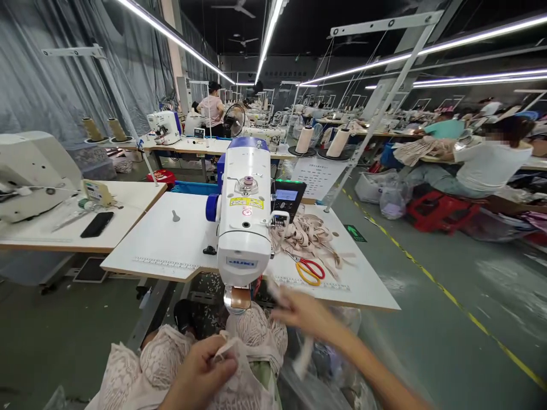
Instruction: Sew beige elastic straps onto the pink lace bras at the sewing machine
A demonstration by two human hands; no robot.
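At the lower centre, my left hand (205, 367) pinches the edge of a beige lace bra (239, 378), just below the sewing machine's needle area. My right hand (305, 313), blurred by motion, is to the right of the machine head with a pale beige strap (304, 357) in its fingers; part of the strap hangs below the hand. More beige lace bra cups (164, 359) lie in my lap at the left. The white JUKI sewing machine (244, 250) stands directly in front, above the bra.
A pile of beige straps (310, 236) lies on the white table (367, 279) right of the machine, with scissors (311, 272) at its near side. A small grey piece (175, 216) lies on the left tabletop. A phone (97, 225) rests on the neighbouring table. Plastic bags hang below right.
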